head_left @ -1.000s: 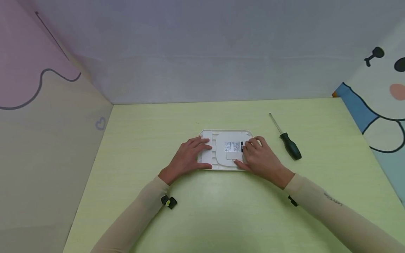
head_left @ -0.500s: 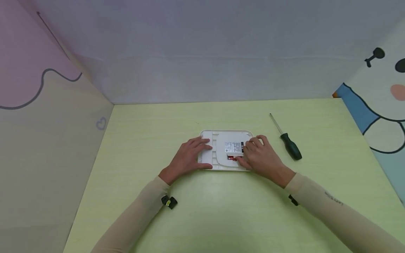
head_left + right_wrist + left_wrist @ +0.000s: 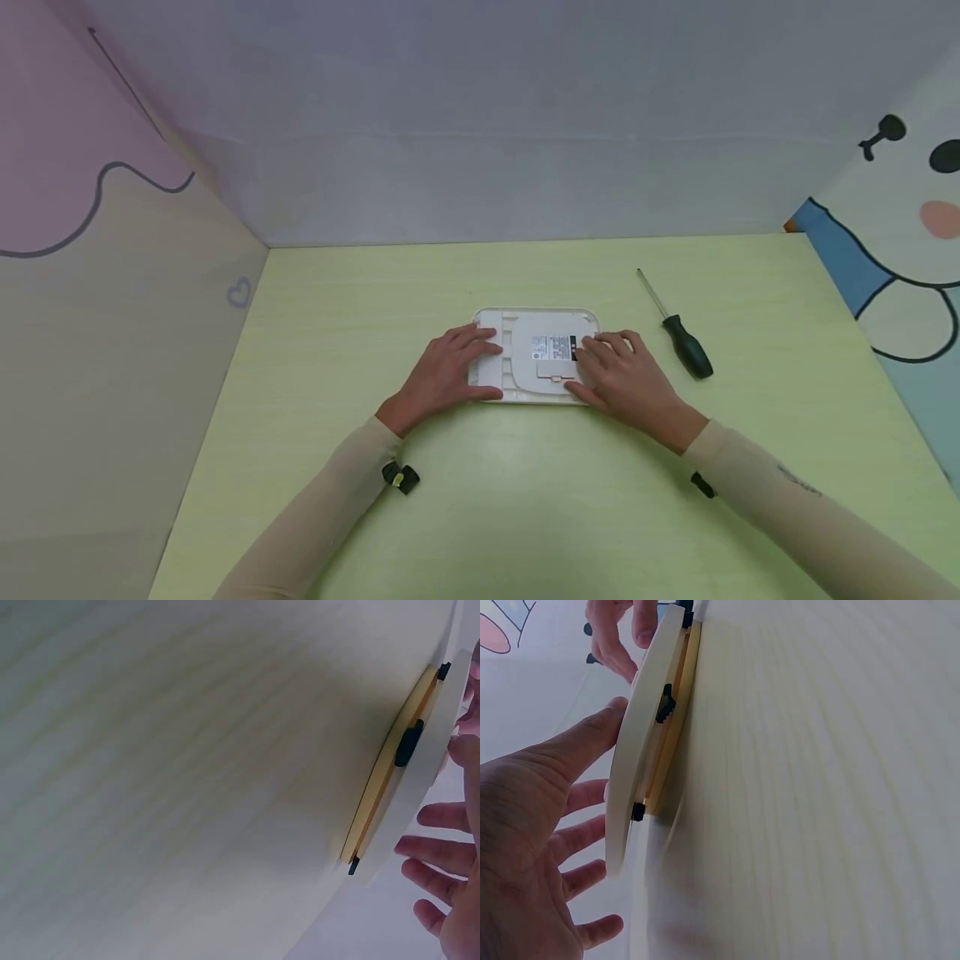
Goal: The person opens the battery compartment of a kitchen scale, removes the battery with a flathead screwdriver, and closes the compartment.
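Observation:
A white, flat, rounded device lies underside up on the table, with a printed label and a small battery cover lying flat in its middle. Spread across its left end, my left hand rests with fairly straight fingers. My right hand touches the right end, its thumb beside the cover. Edge-on in the left wrist view, the white body shows black parts and a yellowish layer beneath. The right wrist view has my right fingers loosely extended along the body's face.
A screwdriver with a dark green handle lies to the right of the device, its tip pointing away. The pale green table meets a grey back wall. Printed panels stand at both sides.
Half a second ago the battery cover was tilted up, showing red inside; now it lies flat again. My right hand has drawn back slightly rightward from it. The left hand has stayed put.

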A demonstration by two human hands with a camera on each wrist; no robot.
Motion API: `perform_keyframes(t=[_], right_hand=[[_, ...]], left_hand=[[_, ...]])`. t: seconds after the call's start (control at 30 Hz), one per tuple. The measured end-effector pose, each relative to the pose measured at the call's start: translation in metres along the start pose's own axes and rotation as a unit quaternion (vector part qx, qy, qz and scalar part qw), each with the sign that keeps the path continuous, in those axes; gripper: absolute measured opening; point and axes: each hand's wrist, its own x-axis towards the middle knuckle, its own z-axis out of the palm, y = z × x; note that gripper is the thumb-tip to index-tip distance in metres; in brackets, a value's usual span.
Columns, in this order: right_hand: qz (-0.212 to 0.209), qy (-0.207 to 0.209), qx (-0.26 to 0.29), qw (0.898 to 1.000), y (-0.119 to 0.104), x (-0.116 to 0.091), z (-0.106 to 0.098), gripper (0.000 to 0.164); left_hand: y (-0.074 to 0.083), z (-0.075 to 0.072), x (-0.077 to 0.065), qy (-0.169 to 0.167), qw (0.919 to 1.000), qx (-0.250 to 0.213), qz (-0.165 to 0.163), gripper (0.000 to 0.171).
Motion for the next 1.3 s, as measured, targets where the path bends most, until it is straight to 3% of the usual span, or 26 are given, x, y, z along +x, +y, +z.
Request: perform_keyframes(t=[0.27,0.47,0.8,1.3], right_hand=[[-0.062,0.034,0.032,0.997,0.0055,-0.0006,-0.0022,0.025],[-0.102,0.029,0.025,0.994,0.0049,-0.0021,-0.0013,0.029],[-0.123,0.021,0.010,0.992,0.0036,-0.0030,-0.0033,0.032],[-0.122,0.084,0.012,0.989,0.0088,-0.0006,-0.0029,0.028]], left_hand=[[0.0002,0.0000,0.0005,-0.005,1.0000,0.005,-0.006,0.064],[0.0004,0.0016,-0.0001,-0.013,0.9999,0.000,-0.010,0.064],[0.0008,0.0014,-0.0002,-0.008,0.9999,0.005,-0.008,0.065],[0.0001,0.0023,0.0006,-0.009,0.9998,0.013,-0.009,0.065]])
